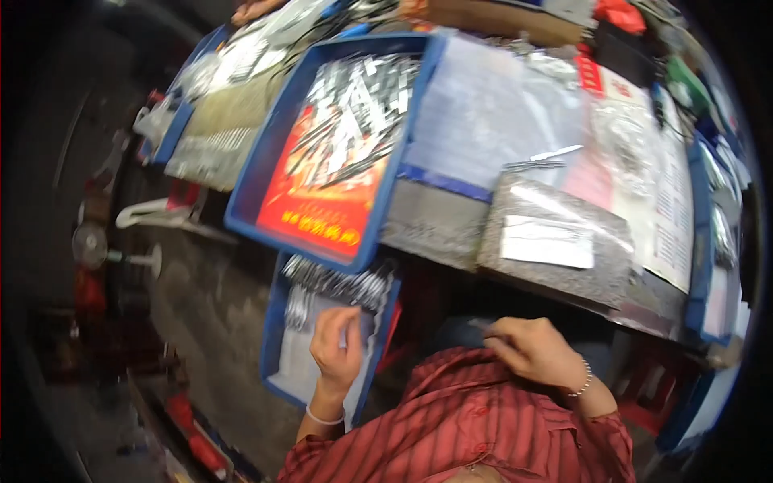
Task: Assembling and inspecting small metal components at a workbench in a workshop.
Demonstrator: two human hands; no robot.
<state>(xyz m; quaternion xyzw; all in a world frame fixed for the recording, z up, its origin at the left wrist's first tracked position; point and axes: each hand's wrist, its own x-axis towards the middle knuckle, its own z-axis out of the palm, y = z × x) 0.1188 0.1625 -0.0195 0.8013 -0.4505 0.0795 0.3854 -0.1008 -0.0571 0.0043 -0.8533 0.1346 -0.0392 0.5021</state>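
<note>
Both hands (338, 346) curled, low

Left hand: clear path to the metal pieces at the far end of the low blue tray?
Probably yes. The left hand is already over the low blue tray, and the metal pieces lie uncovered just beyond its fingertips, with nothing between them.

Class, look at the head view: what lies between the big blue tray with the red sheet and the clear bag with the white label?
In the head view, between the blue tray and the labelled bag lies a grey mat with a blue edge, under a clear plastic sheet.
</note>
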